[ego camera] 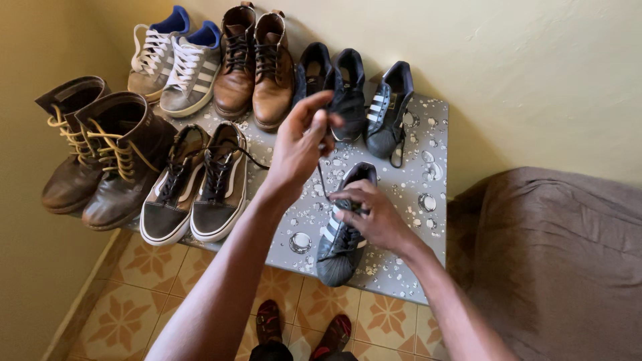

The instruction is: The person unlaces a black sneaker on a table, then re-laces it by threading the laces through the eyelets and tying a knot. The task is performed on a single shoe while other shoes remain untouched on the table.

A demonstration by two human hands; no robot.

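Black sneaker [341,237], right hand [374,217] steadying, left hand [301,144] pulling lace [322,175]

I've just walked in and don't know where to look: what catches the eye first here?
At the centre, the left hand pulls a black lace up from a black sneaker with white stripes, which the right hand steadies on a grey table patterned with water drops. Behind it, pairs of shoes line up, with tall dark brown lace-up boots at the far left.

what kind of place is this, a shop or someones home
Most likely a home, not a shop: worn shoes of mixed kinds sit on a small grey table over patterned floor tiles, with a brown cushioned seat beside it.
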